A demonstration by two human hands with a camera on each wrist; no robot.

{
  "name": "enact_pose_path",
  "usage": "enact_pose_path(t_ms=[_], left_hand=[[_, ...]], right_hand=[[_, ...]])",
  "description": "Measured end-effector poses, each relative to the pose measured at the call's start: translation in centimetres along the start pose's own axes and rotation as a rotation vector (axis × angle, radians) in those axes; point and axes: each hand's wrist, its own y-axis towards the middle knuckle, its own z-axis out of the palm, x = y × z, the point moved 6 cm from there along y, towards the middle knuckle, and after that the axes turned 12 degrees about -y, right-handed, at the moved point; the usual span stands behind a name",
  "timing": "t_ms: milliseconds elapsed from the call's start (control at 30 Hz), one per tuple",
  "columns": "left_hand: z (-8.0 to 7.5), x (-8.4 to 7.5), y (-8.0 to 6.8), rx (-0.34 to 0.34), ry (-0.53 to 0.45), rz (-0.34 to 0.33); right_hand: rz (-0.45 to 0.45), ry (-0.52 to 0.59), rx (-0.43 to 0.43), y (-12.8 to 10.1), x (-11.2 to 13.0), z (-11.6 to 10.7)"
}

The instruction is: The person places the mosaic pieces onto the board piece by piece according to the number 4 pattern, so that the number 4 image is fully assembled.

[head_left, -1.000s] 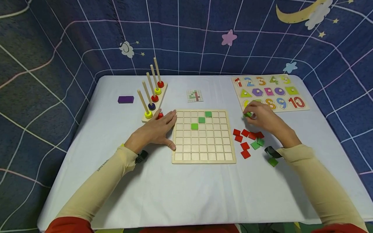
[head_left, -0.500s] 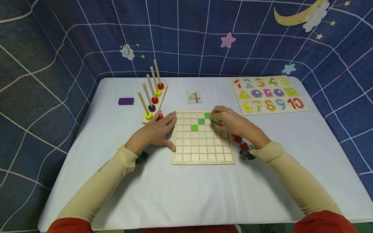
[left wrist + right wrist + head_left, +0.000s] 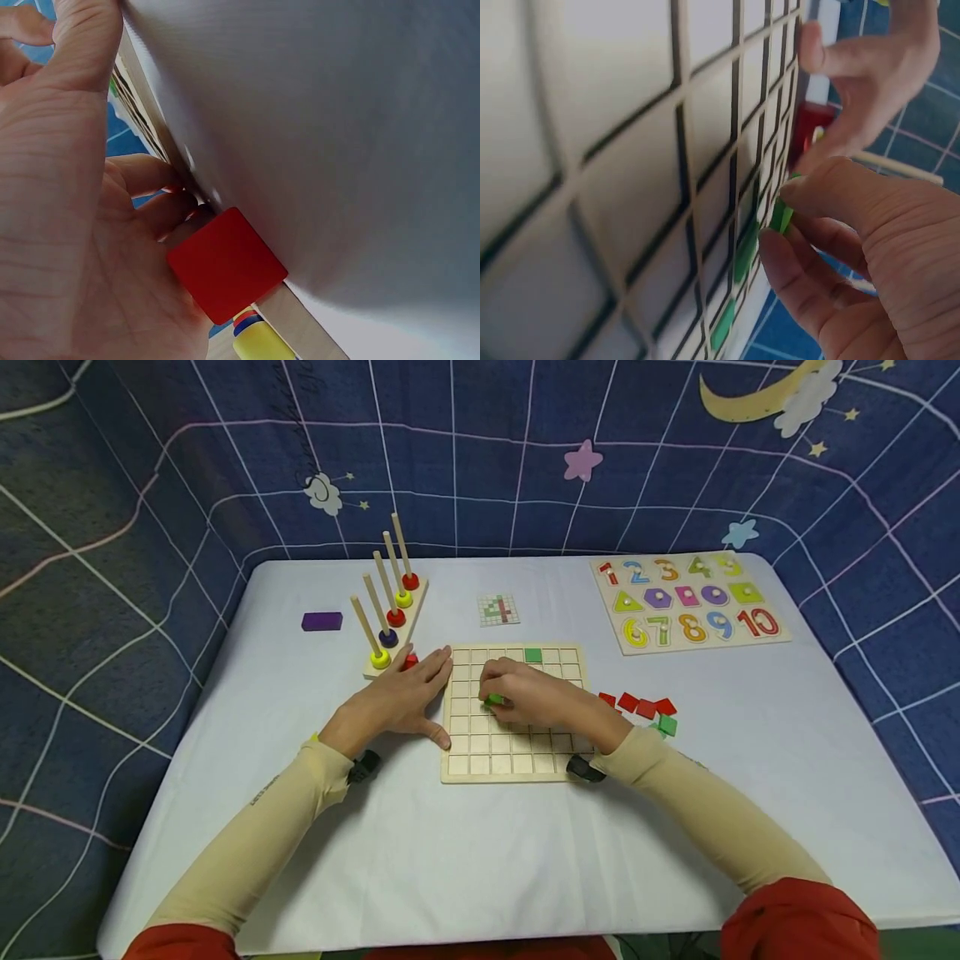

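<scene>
My right hand pinches a green tile between thumb and fingertips, grip clamped on it, low over the left-middle cells of the grid board. My left hand lies flat and relaxed on the worktop, fingers straight against the board's left edge, a red block by its fingertips. On the board I see one green tile seated near the far edge; my hand hides any others. Most cells stand bare, so I judge the filling barely begun. Right of the board wait loose red and green tiles; beyond its far edge lies the pattern card.
</scene>
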Motion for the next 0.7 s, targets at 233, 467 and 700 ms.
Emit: enact_pose_path(t_ms=[233,467,700], left_hand=[[0.0,0.0,-0.1,-0.013,0.008,0.014],[0.1,0.1,0.1,-0.018,0.03,0.012],[0.0,0.1,-0.1,-0.018,0.027,0.006]], right_hand=[[0.007,-0.032,0.047,1.2,0.7,1.1],[0.012,-0.009,0.023,1.2,0.6,1.1],[0.049,0.024,0.029,1.5,0.5,0.9]])
